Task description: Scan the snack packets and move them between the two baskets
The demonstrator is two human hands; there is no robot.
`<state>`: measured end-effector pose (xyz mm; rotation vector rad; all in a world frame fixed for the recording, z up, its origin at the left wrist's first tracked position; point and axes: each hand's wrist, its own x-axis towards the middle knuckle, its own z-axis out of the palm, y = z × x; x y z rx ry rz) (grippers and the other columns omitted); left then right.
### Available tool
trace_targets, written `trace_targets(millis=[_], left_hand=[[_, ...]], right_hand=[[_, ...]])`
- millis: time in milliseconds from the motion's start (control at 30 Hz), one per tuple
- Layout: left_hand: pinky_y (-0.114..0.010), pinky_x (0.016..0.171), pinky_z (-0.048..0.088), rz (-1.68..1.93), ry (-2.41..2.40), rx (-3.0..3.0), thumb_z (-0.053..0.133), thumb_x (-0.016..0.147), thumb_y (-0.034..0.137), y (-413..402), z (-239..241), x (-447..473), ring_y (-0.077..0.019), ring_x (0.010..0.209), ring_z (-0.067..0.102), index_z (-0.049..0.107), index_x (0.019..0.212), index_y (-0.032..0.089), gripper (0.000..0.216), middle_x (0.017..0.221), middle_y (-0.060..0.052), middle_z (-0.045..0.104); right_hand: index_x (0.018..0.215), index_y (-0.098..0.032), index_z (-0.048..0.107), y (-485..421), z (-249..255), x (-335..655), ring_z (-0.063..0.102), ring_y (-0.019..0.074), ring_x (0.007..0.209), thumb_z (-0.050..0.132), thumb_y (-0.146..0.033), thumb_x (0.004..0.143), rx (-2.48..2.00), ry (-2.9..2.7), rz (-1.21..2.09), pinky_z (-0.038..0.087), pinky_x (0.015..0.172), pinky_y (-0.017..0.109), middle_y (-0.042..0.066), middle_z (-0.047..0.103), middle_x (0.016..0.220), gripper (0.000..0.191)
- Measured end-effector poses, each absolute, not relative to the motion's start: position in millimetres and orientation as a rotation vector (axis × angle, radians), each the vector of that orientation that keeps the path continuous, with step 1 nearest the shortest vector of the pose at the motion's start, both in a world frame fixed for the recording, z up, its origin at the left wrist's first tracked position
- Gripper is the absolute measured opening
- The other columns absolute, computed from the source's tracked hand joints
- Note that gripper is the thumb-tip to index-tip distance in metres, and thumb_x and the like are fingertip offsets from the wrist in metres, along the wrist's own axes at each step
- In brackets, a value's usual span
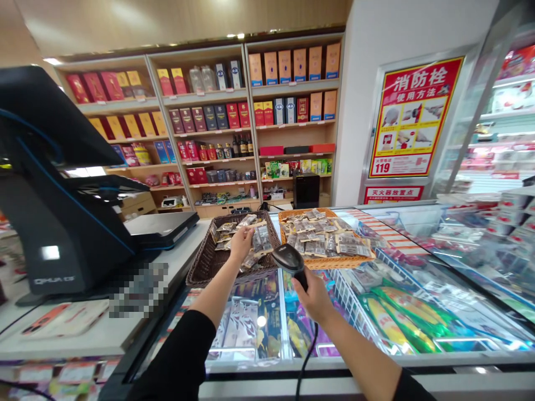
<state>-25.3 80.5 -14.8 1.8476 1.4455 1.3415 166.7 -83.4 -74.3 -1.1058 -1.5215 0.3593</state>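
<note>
My left hand reaches into a dark woven basket and is closed on small clear snack packets. My right hand grips a black barcode scanner by its handle, head pointed toward the packets in my left hand. The scanner's cable hangs down below my wrist. An orange basket full of similar packets sits just right of the dark one. Both baskets rest on the glass lid of a chest freezer.
A black checkout terminal stands on the white counter at left. Wooden shelves of boxed goods and bottles line the back wall. A red fire-hydrant sign hangs at right. Frozen packets lie under the freezer glass.
</note>
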Motion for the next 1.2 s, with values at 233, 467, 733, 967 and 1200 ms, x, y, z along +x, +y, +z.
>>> trace_targets(millis=[233,467,733,967,1200], left_hand=[[-0.023,0.05,0.044,1.433,1.531,1.78,0.043,0.082,0.044,82,-13,-28,-0.0134,0.051,0.057,0.057,0.087,0.018,0.031,0.058,0.001,0.058],[-0.023,0.05,0.044,1.411,1.492,1.758,0.041,0.083,0.045,81,-16,-27,-0.0135,0.052,0.057,0.057,0.091,0.018,0.032,0.06,0.001,0.06],[-0.022,0.052,0.046,1.423,1.304,1.763,0.046,0.082,0.044,76,3,-5,-0.0136,0.065,0.059,0.06,0.091,0.016,0.033,0.081,-0.003,0.066],[-0.027,0.077,0.048,1.212,1.281,1.992,0.06,0.075,0.028,76,11,74,-0.0172,0.086,0.063,0.06,0.106,0.015,0.034,0.093,-0.008,0.068],[-0.032,0.076,0.046,0.48,1.877,2.296,0.065,0.068,0.035,90,2,-8,-0.0271,0.09,0.062,0.069,0.083,0.018,0.023,0.092,-0.012,0.069]], right_hand=[[0.092,-0.018,0.059,-87,-70,165,0.055,0.0189,0.057,0.049,-0.031,0.085,-1.108,-1.631,0.304,0.037,0.052,0.026,0.002,0.059,0.063,0.017],[0.088,-0.018,0.056,-85,-77,167,0.053,0.0161,0.049,0.049,-0.031,0.085,-1.089,-1.605,0.399,0.036,0.046,0.024,-0.001,0.056,0.058,0.015],[0.079,-0.021,0.045,-73,-80,171,0.045,0.0113,0.035,0.042,-0.047,0.089,-0.936,-1.154,0.561,0.038,0.037,0.023,-0.006,0.049,0.048,0.027],[0.083,-0.023,0.041,-71,-77,181,0.047,0.0134,0.039,0.038,-0.05,0.088,-0.844,-0.974,0.432,0.042,0.042,0.027,-0.005,0.049,0.051,0.028],[0.082,-0.023,0.042,-67,-80,181,0.047,0.0137,0.037,0.041,-0.047,0.088,-0.882,-0.991,0.478,0.04,0.041,0.026,-0.005,0.05,0.051,0.025]])
